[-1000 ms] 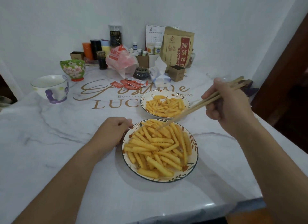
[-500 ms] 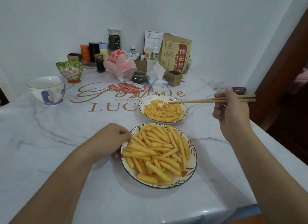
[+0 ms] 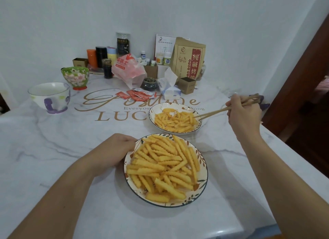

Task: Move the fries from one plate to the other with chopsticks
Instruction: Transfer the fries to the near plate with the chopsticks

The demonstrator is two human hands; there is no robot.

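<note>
Right hand (image 3: 243,114) is gripping a pair of wooden chopsticks (image 3: 216,112) with curled fingers, holding them above the table's right side; the sticks are slanting down and leftward, tips close together and reaching over the right rim of the far plate (image 3: 154,112), at or just above the fries there, contact too fine to tell. Cannot tell whether a fry is sitting between the tips. Far plate is carrying a shallow layer of crinkle-cut fries (image 3: 175,122). Near plate (image 3: 202,178), leaf-patterned rim, is sitting closer to the person and holding a heaped pile of fries (image 3: 163,165). Left hand (image 3: 116,150) is resting on the marble table (image 3: 53,149), fingers curled against the near plate's left rim, steadying it; how far the fingers wrap the rim is hidden. The two plates are lying just apart, one behind the other. Farther back: a white mug with purple handle (image 3: 50,96), a floral green bowl (image 3: 75,76), a tissue box (image 3: 169,90), red sachets (image 3: 137,95), a brown paper bag (image 3: 189,60) standing against the wall.
</note>
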